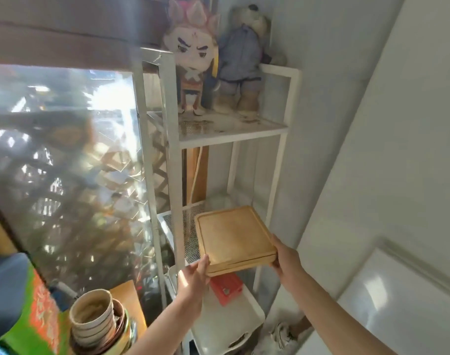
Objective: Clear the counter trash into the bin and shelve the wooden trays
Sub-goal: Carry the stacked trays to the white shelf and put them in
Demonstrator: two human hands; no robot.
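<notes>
A stack of square wooden trays [233, 235] lies partly on the mesh middle shelf [169, 224] of a white metal rack, its near edge jutting out past the front. My left hand [193, 280] grips the stack's near left corner. My right hand [285, 260] holds the near right corner. Both arms reach up from the bottom of the view.
Two plush dolls [213, 60] stand on the rack's upper shelf [234, 134]. Below the trays sit a red box [226, 288] and a white plastic tray [226, 326]. A stack of bowls [96, 319] is at lower left beside a window; a white wall is on the right.
</notes>
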